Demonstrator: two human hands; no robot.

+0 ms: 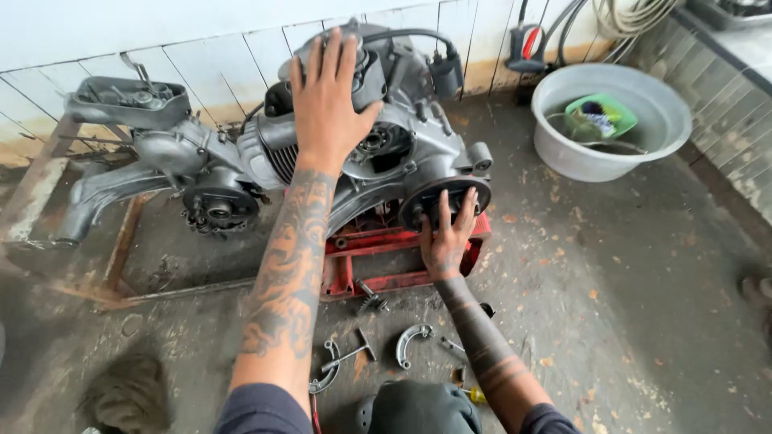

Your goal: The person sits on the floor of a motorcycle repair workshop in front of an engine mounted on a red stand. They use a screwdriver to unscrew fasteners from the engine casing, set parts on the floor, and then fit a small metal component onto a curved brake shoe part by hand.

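Observation:
A grey scooter engine (241, 153) lies on a red metal stand (378, 249) on the concrete floor. My left hand (326, 100) rests flat, fingers spread, on the top of the engine casing. My right hand (446, 233) presses with spread fingers against the round dark drum (422, 201) at the engine's lower right, just above the stand. Neither hand grips anything.
On the floor near my knees lie a curved brake shoe (412, 344), a T-shaped wrench (350, 354) and small parts. A grey basin (643, 137) with a green dish and brush stands at the back right. A rusty frame (121, 257) lies left; a tiled wall runs right.

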